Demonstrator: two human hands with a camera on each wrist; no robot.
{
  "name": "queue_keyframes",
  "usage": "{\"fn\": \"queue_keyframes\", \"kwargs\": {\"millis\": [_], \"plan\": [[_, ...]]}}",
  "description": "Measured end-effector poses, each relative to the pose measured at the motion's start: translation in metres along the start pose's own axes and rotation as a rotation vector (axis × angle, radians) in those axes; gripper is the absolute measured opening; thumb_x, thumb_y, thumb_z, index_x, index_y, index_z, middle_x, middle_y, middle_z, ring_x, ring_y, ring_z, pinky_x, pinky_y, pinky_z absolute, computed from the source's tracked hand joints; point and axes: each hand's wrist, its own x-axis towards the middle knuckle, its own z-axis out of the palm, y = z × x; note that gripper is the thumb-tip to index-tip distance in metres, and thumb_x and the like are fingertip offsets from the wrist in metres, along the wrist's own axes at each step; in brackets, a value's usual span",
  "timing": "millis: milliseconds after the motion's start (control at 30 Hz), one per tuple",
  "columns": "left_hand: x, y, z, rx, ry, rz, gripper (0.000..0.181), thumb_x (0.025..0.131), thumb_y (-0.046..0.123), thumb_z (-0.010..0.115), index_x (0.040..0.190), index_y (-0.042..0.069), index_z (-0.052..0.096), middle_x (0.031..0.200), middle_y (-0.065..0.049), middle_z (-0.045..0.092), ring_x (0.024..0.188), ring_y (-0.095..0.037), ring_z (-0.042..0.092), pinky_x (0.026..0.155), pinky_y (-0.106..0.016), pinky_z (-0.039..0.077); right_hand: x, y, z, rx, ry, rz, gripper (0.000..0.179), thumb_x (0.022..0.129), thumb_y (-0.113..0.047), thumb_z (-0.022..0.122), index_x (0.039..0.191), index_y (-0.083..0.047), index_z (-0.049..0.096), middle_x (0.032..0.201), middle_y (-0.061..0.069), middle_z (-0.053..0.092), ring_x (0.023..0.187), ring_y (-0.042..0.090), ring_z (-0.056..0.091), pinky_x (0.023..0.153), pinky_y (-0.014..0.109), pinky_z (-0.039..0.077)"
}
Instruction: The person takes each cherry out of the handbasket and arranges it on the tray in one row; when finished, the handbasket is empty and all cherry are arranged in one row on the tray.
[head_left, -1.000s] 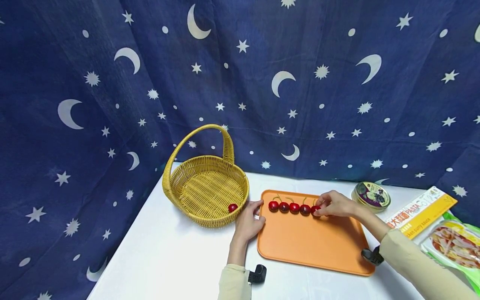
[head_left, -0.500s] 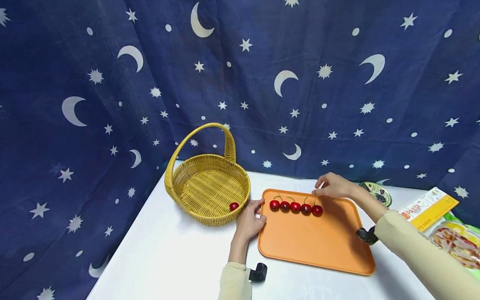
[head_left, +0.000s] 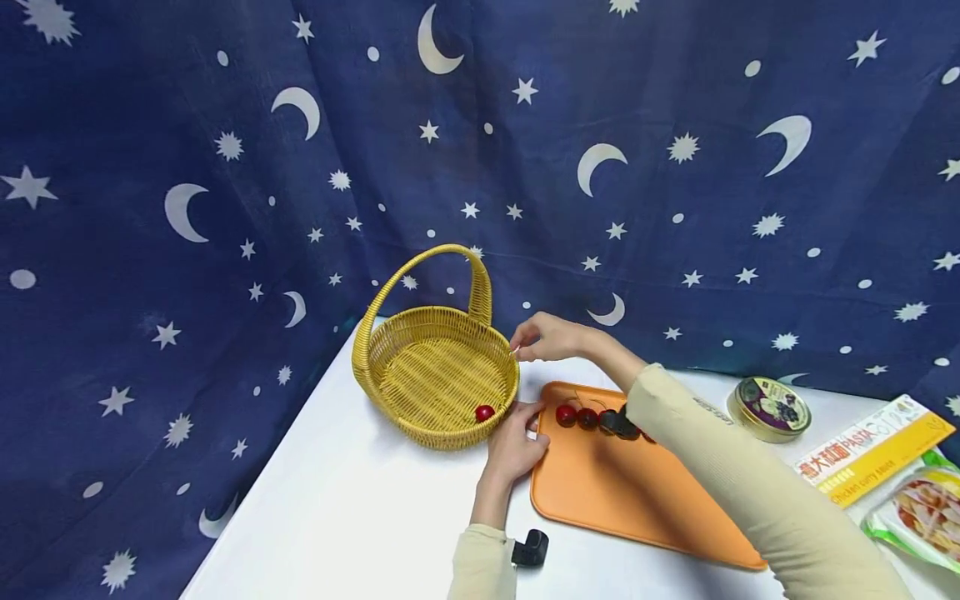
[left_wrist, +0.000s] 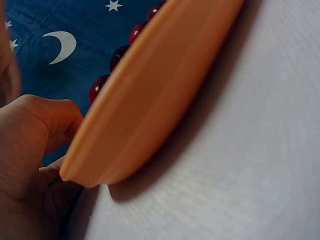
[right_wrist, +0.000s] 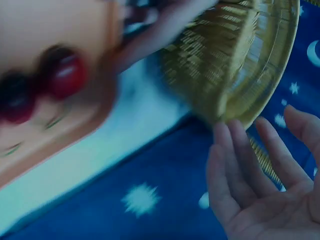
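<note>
My left hand (head_left: 517,446) holds the left edge of an orange tray (head_left: 585,492). In the left wrist view its fingers bend around the tray's corner. A row of red cherries (head_left: 566,415) with stems lies along the tray's far side, partly covered by my right sleeve and wrist camera. My right hand (head_left: 555,337) reaches over to the right rim of a yellow wicker basket (head_left: 442,437). Spread, slightly bent fingers with nothing between them show on this hand (right_wrist: 265,185) in the right wrist view. A single cherry (head_left: 484,412) lies inside the basket at its front right.
At the right of the white table (head_left: 375,517) stand a round tin (head_left: 770,408), a yellow and white pasta box (head_left: 873,450) and a green-edged food pack (head_left: 926,512). A blue curtain (head_left: 540,267) with moons and stars hangs behind the table.
My right hand has let go of the last cherry in the tray row and moved left, across the tray, to the basket's rim. My left hand stays at the tray's edge.
</note>
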Motion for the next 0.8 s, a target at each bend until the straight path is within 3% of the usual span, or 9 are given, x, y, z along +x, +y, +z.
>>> {"fn": "queue_keyframes", "kwargs": {"millis": [133, 200, 267, 333, 400, 567, 667, 800], "plan": [[0.001, -0.001, 0.001, 0.011, -0.001, 0.022, 0.051, 0.071, 0.008, 0.067, 0.123, 0.007, 0.068, 0.091, 0.001, 0.057, 0.079, -0.009, 0.05, 0.068, -0.024, 0.039, 0.034, -0.021, 0.006, 0.011, -0.148, 0.099, 0.022, 0.094, -0.009, 0.057, 0.108, 0.0, 0.07, 0.104, 0.01, 0.068, 0.076, 0.017, 0.059, 0.066, 0.03, 0.047], [0.0, 0.0, 0.001, 0.023, 0.004, 0.033, 0.049, 0.072, 0.009, 0.067, 0.12, 0.007, 0.069, 0.091, 0.001, 0.058, 0.08, -0.009, 0.051, 0.068, -0.023, 0.04, 0.05, -0.03, 0.009, 0.0, -0.219, 0.157, 0.018, 0.095, -0.01, 0.055, 0.099, -0.003, 0.071, 0.095, 0.005, 0.065, 0.07, 0.014, 0.054, 0.065, 0.028, 0.045], [0.0, 0.0, 0.0, 0.03, 0.007, 0.037, 0.046, 0.072, 0.009, 0.066, 0.117, 0.008, 0.07, 0.092, 0.001, 0.059, 0.081, -0.009, 0.052, 0.07, -0.024, 0.041, 0.064, -0.038, 0.013, 0.0, -0.303, 0.213, 0.02, 0.096, -0.011, 0.054, 0.101, -0.003, 0.071, 0.099, 0.008, 0.066, 0.076, 0.02, 0.061, 0.071, 0.032, 0.049], [0.001, -0.001, -0.002, 0.034, 0.005, 0.043, 0.038, 0.073, 0.01, 0.066, 0.11, 0.009, 0.071, 0.089, 0.002, 0.06, 0.079, -0.007, 0.052, 0.068, -0.022, 0.042, 0.078, -0.048, 0.018, -0.003, -0.373, 0.265, 0.024, 0.097, -0.013, 0.054, 0.109, -0.001, 0.071, 0.109, 0.013, 0.068, 0.094, 0.028, 0.067, 0.084, 0.04, 0.051], [0.001, -0.002, -0.004, 0.037, 0.001, 0.045, 0.037, 0.074, 0.01, 0.067, 0.111, 0.01, 0.071, 0.089, 0.003, 0.06, 0.078, -0.007, 0.054, 0.068, -0.022, 0.042, 0.091, -0.058, 0.023, 0.009, -0.436, 0.306, 0.03, 0.097, -0.015, 0.055, 0.12, -0.001, 0.068, 0.126, 0.017, 0.064, 0.115, 0.033, 0.061, 0.098, 0.046, 0.046], [0.002, -0.004, -0.004, 0.065, 0.014, 0.074, 0.025, 0.074, 0.01, 0.067, 0.099, 0.011, 0.069, 0.088, 0.002, 0.057, 0.075, -0.007, 0.053, 0.066, -0.021, 0.039, 0.118, -0.077, 0.035, -0.029, -0.519, 0.392, 0.035, 0.094, -0.022, 0.063, 0.123, -0.003, 0.067, 0.125, 0.017, 0.064, 0.115, 0.034, 0.06, 0.098, 0.047, 0.046], [0.001, -0.005, -0.003, 0.077, 0.037, 0.088, 0.012, 0.074, 0.012, 0.066, 0.083, 0.013, 0.059, 0.083, 0.004, 0.05, 0.069, -0.007, 0.046, 0.061, -0.019, 0.035, 0.129, -0.081, 0.042, -0.132, -0.573, 0.475, 0.036, 0.092, -0.025, 0.066, 0.122, -0.005, 0.067, 0.123, 0.014, 0.066, 0.113, 0.032, 0.062, 0.094, 0.046, 0.049], [0.0, -0.006, -0.003, 0.105, 0.082, 0.122, 0.011, 0.077, 0.014, 0.066, 0.083, 0.014, 0.057, 0.08, 0.004, 0.05, 0.066, -0.005, 0.045, 0.058, -0.017, 0.034, 0.137, -0.079, 0.05, -0.276, -0.695, 0.626, 0.042, 0.094, -0.025, 0.064, 0.13, -0.004, 0.063, 0.131, 0.01, 0.062, 0.12, 0.026, 0.058, 0.097, 0.038, 0.047]]}}
